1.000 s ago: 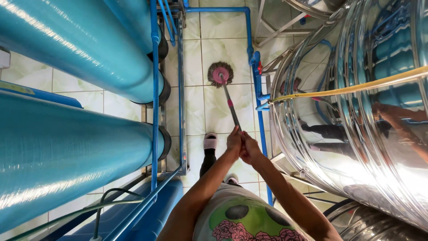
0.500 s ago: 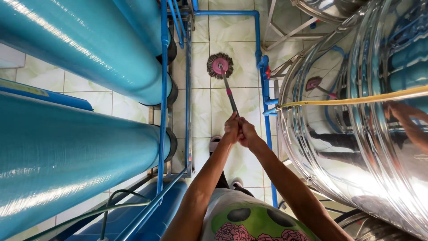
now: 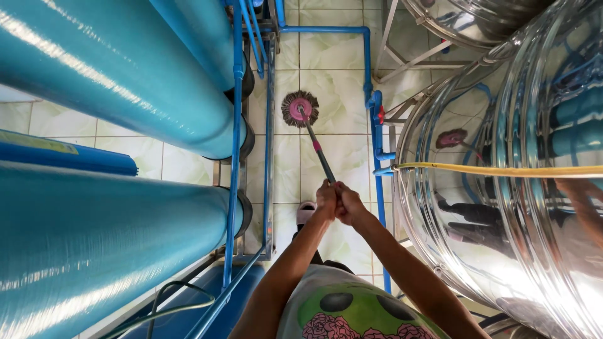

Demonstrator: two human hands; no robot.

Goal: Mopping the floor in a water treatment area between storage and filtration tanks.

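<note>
Both of my hands grip the top of a mop handle (image 3: 318, 154). My left hand (image 3: 325, 199) and my right hand (image 3: 347, 204) sit side by side, closed around the dark shaft. The handle slopes away to a round pink mop head (image 3: 299, 108) with a dark fringe, resting on the pale tiled floor (image 3: 336, 94) between the tanks. My foot in a light slipper (image 3: 306, 212) shows just below my left hand.
Large turquoise cylinders (image 3: 113, 81) on a blue pipe frame (image 3: 237, 157) fill the left. A shiny steel tank (image 3: 515, 188) stands at the right, with a yellow hose (image 3: 502, 170) across it. Blue pipes (image 3: 370, 94) border the narrow floor strip.
The mop head has slid a little across the tiles and my hands have shifted slightly right and down in view while still gripping the handle.
</note>
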